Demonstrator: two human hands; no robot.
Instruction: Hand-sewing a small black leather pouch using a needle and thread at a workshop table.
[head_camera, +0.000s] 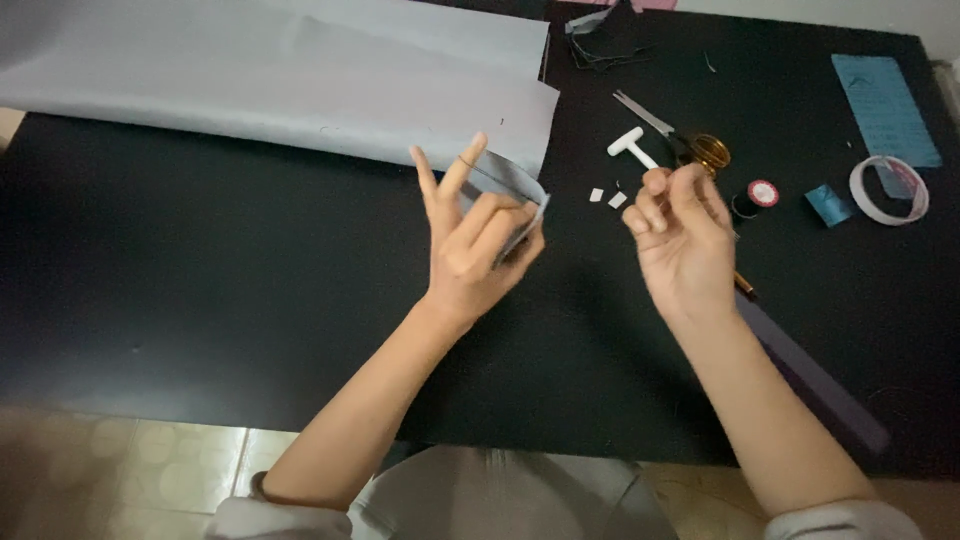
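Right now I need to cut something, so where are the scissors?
In the head view, the scissors lie on the black table right of centre, just beyond the right hand, beside the white T-shaped tool.

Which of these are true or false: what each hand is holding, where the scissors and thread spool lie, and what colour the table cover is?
1. The left hand pinches a strip of grey fabric. True.
2. The right hand grips the scissors. False: they lie on the table beyond it.
3. The black table cover is white. False: it is black.
4. A thread spool sits right of the scissors. True.
5. The tape roll lies by the left hand. False: far right.
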